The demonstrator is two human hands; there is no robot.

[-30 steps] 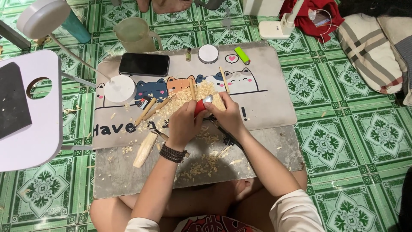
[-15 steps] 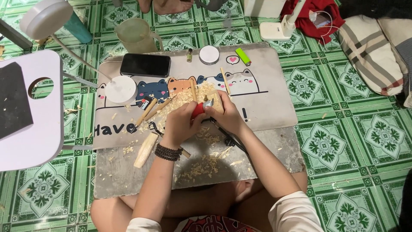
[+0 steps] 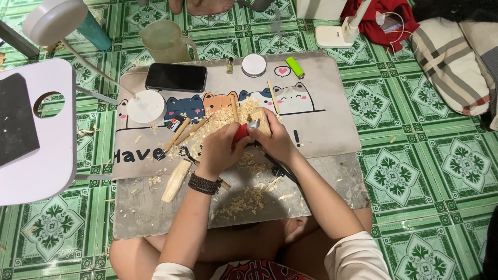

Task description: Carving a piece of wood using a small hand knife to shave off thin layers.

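Note:
My left hand (image 3: 222, 149), with a dark bead bracelet on its wrist, is closed around a red-handled carving knife (image 3: 240, 133). The short blade rests against a pale wooden block (image 3: 262, 120). My right hand (image 3: 276, 141) grips that block from the right. Both hands meet above the cat-print mat (image 3: 316, 111), over a heap of wood shavings (image 3: 244, 199). I sit cross-legged with the mat in front of my knees.
On the mat lie a black phone (image 3: 175, 77), a white round tin (image 3: 253, 65), a green lighter (image 3: 295, 67), a small bottle (image 3: 229, 65), thin wooden sticks (image 3: 178, 135), a carved wooden piece (image 3: 176, 180) and a dark-handled tool (image 3: 280, 168). A lamp base (image 3: 147, 107), jug (image 3: 163, 41) and white stool (image 3: 41, 155) stand left.
Both hands stay on the knife and block with only small shifts. Nothing else on the mat has moved.

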